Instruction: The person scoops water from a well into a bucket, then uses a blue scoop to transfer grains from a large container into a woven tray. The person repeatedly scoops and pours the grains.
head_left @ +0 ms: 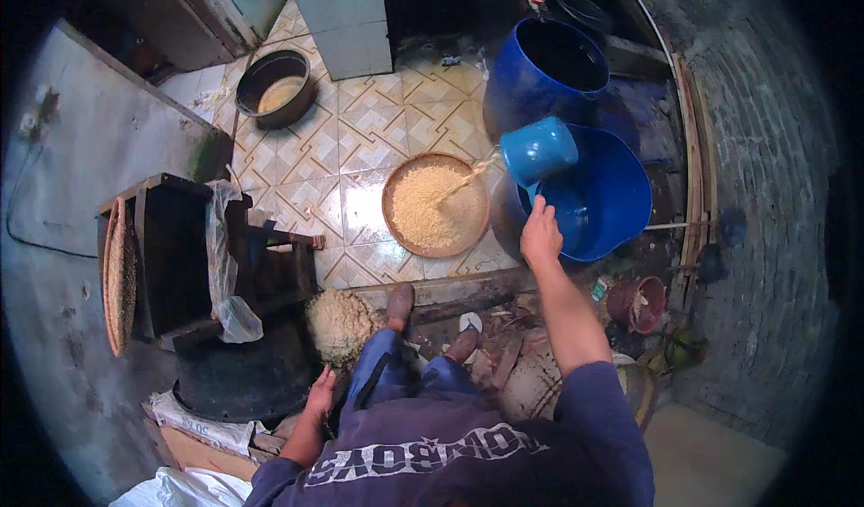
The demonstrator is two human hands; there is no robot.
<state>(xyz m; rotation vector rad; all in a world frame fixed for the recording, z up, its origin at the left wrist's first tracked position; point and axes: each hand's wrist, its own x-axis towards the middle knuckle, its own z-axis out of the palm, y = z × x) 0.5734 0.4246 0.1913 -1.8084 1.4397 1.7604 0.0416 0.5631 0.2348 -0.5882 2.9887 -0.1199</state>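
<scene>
My right hand [541, 233] is closed round the handle of a blue plastic dipper [540, 150]. The dipper is tilted to the left, and a pale yellow stream [475, 174] runs from its mouth. It lands in a round, brown-rimmed basket [387, 208] on the tiles. Pale yellow grains, soybean-like, fill the basket in a heap [436, 208]. Beside my left leg hangs my left hand [319, 397], its fingers loosely extended with nothing visible in them. Just ahead of it is a pale, grainy heap [344, 327]; whether they touch I cannot tell.
Right of the basket stand an open blue tub [621, 179] and a taller blue barrel [513, 75]. A dark basin [300, 111] sits at the far left. Nearer left are a dark wooden stand [175, 264] and black tub [234, 372]. A raised tile edge [450, 291] runs before my feet.
</scene>
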